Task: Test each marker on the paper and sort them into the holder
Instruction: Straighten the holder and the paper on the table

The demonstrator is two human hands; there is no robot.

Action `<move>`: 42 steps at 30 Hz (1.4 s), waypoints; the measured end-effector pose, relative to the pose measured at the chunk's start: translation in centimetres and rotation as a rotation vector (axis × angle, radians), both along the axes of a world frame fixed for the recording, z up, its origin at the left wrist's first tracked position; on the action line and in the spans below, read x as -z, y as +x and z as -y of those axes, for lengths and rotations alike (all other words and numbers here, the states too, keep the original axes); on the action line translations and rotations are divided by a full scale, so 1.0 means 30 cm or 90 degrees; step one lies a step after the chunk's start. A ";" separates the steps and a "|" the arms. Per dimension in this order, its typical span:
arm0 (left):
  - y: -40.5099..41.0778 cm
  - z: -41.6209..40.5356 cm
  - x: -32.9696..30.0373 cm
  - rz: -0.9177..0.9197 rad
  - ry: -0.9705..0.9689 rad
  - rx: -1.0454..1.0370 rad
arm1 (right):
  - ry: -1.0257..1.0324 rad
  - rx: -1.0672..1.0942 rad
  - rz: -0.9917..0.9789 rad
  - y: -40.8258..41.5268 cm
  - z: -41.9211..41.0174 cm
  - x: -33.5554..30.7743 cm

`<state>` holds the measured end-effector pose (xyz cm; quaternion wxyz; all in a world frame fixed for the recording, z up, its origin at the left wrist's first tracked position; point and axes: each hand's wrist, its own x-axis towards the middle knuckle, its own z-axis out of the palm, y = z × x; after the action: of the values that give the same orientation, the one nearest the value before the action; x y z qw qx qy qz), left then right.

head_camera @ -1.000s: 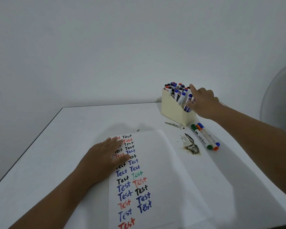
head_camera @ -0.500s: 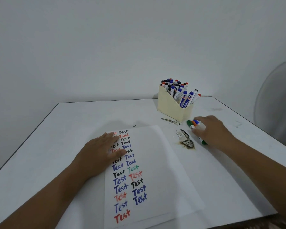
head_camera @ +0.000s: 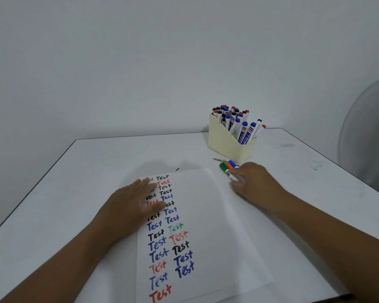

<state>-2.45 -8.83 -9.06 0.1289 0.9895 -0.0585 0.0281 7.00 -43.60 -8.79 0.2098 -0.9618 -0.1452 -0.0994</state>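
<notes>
A white table (head_camera: 96, 171) fills the lower half of the frame, seen from above and behind two bare forearms. Its far edge runs across the middle of the frame against a plain pale wall (head_camera: 140, 62). Its left edge slants down to the lower left, and its right edge slants down toward the right border. Bare tabletop lies at the left, between the left edge and the paper, and again at the far right beyond the right arm.

A sheet of white paper (head_camera: 217, 226) lies at center, reaching down to the bottom of the frame. Two columns of the handwritten word "Test" in black, blue, red and green run down its left part.

The left hand (head_camera: 131, 202) lies flat, fingers straight, pressing on the paper's upper left corner and covering some of the words.

The right hand (head_camera: 253, 182) sits right of center, just past the paper's upper right corner. Its fingers curl over a green-capped marker (head_camera: 224, 168) lying on the table, gripping its white barrel. An orange-capped marker (head_camera: 229, 165) and a blue-capped marker (head_camera: 233, 163) lie touching beside it, their barrels hidden under the hand.

Just beyond them, right of center, stands a cream holder (head_camera: 221, 141) with a slanted open top. It is packed with upright and leaning markers with blue, black and red caps.

A blurred grey round shape (head_camera: 368, 132) stands at the right border.
</notes>
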 end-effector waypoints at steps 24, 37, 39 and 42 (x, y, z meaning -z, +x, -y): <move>0.002 -0.019 0.008 0.024 -0.013 0.007 | -0.037 0.056 0.027 0.353 -0.376 -0.049; 0.006 -0.024 0.024 0.017 -0.029 0.013 | 0.266 0.305 0.032 0.147 0.039 -0.111; 0.005 -0.022 0.023 0.021 -0.034 0.013 | 0.352 0.296 -0.029 0.175 0.069 -0.124; 0.005 -0.021 0.022 0.024 -0.032 0.010 | 0.455 0.246 -0.121 0.216 0.076 -0.131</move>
<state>-2.31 -8.20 -9.72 0.1529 0.9848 -0.0679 0.0471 13.46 -45.87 -4.84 0.5207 -0.8427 0.1017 -0.0918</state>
